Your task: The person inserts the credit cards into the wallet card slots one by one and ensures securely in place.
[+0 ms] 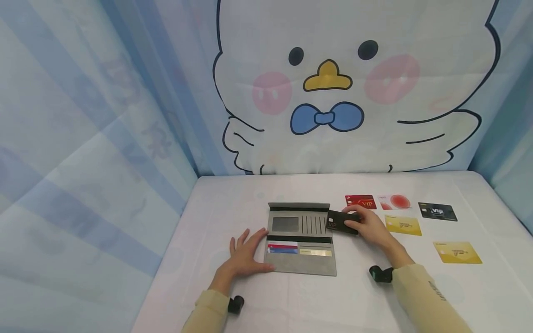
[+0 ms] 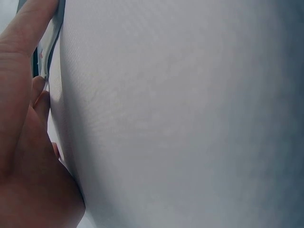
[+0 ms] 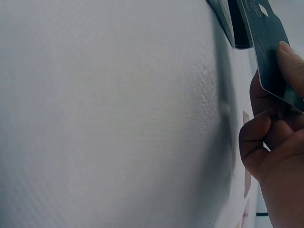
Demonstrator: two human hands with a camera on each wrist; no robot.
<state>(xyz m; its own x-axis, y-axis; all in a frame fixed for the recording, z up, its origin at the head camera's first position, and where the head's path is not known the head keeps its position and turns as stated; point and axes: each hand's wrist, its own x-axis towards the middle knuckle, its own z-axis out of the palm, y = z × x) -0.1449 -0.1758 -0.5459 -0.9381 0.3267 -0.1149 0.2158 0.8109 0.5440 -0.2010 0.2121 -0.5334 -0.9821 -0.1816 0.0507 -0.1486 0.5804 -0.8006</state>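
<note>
A grey card wallet [image 1: 300,265] lies unfolded on the table, with a clear window and several slots in its upper half. Cards [image 1: 282,248] sit in the lower left pocket and a gold card [image 1: 315,252] in the lower right one. My left hand [image 1: 245,259] rests at the wallet's left edge, fingers spread and touching it. Between thumb and fingers my right hand [image 1: 369,226] pinches a black VIP card [image 1: 339,220], whose left end overlaps the wallet's upper right edge. In the right wrist view the thumb presses on the black card [image 3: 270,52].
Right of the wallet lie a red VIP card [image 1: 359,200], a white card with red circles [image 1: 395,202], a dark Vip card [image 1: 438,212], a gold card [image 1: 403,225] and another gold card [image 1: 458,252]. A printed curtain [image 1: 325,152] hangs behind the white table [image 1: 300,305].
</note>
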